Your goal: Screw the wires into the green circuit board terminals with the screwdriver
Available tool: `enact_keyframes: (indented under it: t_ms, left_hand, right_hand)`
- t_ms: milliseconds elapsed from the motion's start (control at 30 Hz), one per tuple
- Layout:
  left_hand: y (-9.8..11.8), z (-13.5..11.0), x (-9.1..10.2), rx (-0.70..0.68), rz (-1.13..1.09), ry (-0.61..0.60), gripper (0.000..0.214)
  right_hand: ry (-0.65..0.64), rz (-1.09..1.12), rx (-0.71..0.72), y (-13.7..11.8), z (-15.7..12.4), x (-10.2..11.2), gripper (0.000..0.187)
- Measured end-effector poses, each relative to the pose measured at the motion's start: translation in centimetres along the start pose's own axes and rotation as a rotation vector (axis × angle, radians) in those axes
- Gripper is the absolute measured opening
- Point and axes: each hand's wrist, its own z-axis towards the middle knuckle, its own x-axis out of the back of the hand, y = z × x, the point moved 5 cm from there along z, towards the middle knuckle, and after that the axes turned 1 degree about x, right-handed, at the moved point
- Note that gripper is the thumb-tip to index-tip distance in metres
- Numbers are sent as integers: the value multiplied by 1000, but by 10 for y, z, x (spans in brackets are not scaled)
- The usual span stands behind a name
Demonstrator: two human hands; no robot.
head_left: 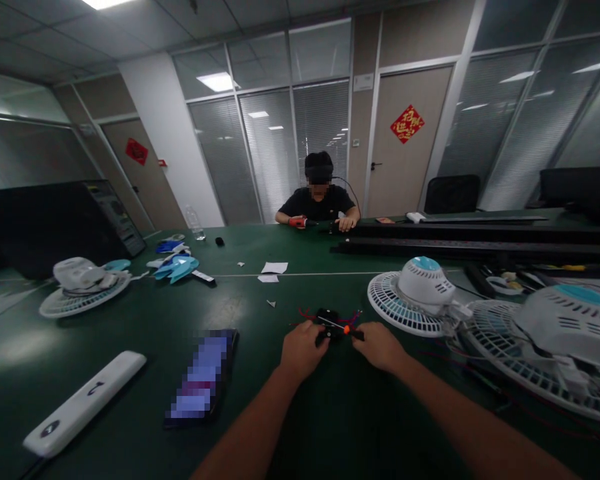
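One left hand (303,350) is grasping a black wired component (333,332); the right hand (380,345) is gripping an orange-and-black screwdriver (347,329).

Right, here's my green table (150,320), and the phone (203,377) lies flat on it. Left of the phone I've got a long white bar (87,403); beyond the phone, well to its left, a white fan (80,275) sits grille-down. Past the phone now: a blue heap (175,268), and farther beyond it, an upright clear bottle (195,225). Beyond the phone, rightward, white paper (274,268); well right of it, two more fans (423,287)!
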Motion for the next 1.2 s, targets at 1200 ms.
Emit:
enact_keyframes:
  t_ms: [1200]
  left_hand:
    - [104, -98, -2, -647, -106, -176, 11]
  right_hand:
    - [142, -55, -144, 111, -152, 74, 30]
